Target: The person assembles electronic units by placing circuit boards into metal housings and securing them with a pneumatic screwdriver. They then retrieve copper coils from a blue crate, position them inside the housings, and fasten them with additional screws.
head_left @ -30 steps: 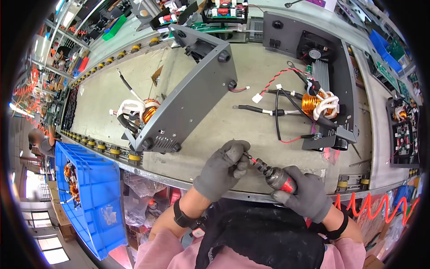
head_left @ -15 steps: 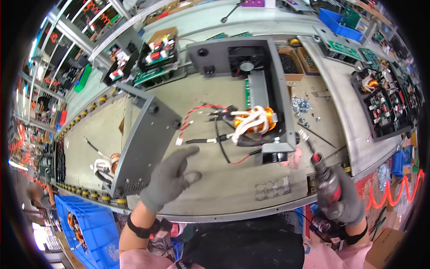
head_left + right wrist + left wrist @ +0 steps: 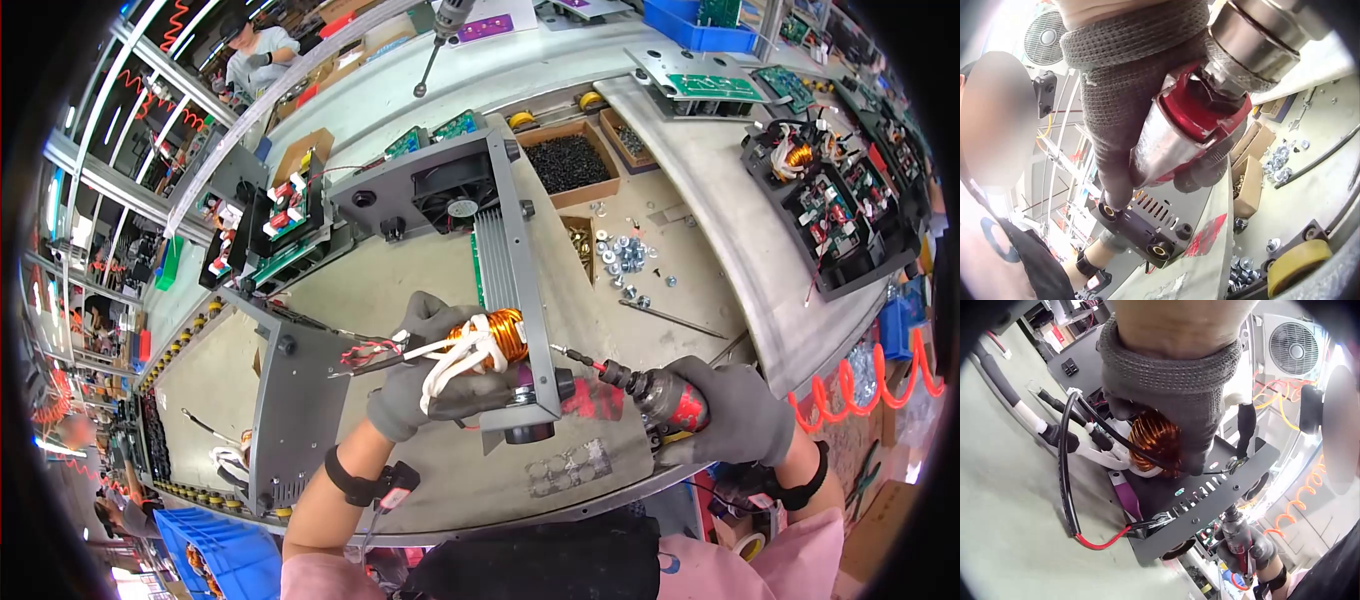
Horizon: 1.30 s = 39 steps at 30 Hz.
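Note:
My gloved left hand (image 3: 398, 395) reaches into the open grey metal case (image 3: 515, 265) and grips a copper-wound coil (image 3: 510, 332) with thick white leads. In the left wrist view, the fingers lie against the copper windings (image 3: 1147, 440), close to the slotted end panel (image 3: 1210, 503). My gloved right hand (image 3: 738, 410) holds a red and dark power screwdriver (image 3: 655, 393) wrapped in its fingers. Its bit points left, with the tip right at the outer side of the case, level with the coil. The right wrist view shows the tool's red and silver body (image 3: 1169, 134) up close.
A second grey case (image 3: 300, 400) stands to the left. Right of the worked case lie loose bolts and washers (image 3: 625, 255), a box of black screws (image 3: 570, 165) and a metal rod (image 3: 670, 318). A circuit-filled chassis (image 3: 840, 215) sits far right. An orange coiled hose (image 3: 860, 390) hangs nearby.
Both hands came apart from the screwdriver bit. The left moved into the case and took hold of the coil. The right swung the screwdriver right, then back with its tip to the case side.

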### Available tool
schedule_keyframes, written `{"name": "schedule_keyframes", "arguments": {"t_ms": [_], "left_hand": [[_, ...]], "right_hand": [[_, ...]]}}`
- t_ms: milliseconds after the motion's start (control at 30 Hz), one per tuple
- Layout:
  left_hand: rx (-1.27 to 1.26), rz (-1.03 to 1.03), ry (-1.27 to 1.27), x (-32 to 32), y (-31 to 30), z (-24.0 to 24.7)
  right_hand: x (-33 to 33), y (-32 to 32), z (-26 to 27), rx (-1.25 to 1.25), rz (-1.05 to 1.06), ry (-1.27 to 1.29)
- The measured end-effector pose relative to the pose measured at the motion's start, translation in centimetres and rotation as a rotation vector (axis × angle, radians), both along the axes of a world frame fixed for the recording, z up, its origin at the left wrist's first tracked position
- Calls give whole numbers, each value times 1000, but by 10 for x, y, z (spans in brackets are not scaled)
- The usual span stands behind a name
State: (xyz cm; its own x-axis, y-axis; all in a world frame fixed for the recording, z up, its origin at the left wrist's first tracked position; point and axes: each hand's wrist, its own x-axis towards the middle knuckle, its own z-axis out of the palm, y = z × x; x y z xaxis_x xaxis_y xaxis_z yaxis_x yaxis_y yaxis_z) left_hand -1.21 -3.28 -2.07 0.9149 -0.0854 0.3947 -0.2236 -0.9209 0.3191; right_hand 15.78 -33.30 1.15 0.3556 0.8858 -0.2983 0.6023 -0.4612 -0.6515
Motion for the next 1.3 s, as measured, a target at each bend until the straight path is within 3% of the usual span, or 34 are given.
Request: {"name": "schedule_keyframes", "arguments": {"t_ms": [133, 200, 267, 333, 400, 433, 533, 667, 800, 867, 933, 1000, 1067, 1133, 1300], "left_hand": [[-89, 41, 139, -5, 2, -9], [-115, 84, 92, -11, -5, -18], [-277, 76, 138, -19, -8, -24], [-1132, 269, 386, -41, -24, -58], [-563, 240, 324, -50, -35, -27], [-487, 233, 322, -55, -44, -18], [-625, 289, 358, -75, -62, -28], [-787, 275, 224, -95, -65, -36], [-779, 258, 203, -96, -59, -36], [-1634, 695, 678, -86, -58, -21], [-1501, 696, 597, -90, -62, -30], [-874, 215, 116, -98, -56, -45], [-990, 257, 218, -99, -57, -43], [-909, 100, 112, -100, -54, -41], [-903, 159, 67, -105, -64, -53]], "right_hand": [[1, 6, 1, -18, 31, -23], [0, 9, 2, -42, 51, -32], [-5, 3, -3, 55, 39, -145], [-11, -4, -6, 68, 112, -168], [-18, -14, -8, 80, 177, -204], [-25, -18, -5, 42, 212, -258], [-38, -27, -9, 44, 204, -126], [-54, -19, -5, 38, 219, -38], [-51, -12, 6, -33, 314, -57], [-54, -11, 9, -94, 272, -89], [-53, -7, 11, -98, 302, -92], [-52, -2, 14, -96, 332, -96], [-54, 3, 19, -137, 339, -114], [-56, 2, 21, -123, 331, -185], [-59, -1, 22, -86, 340, -311]]}}
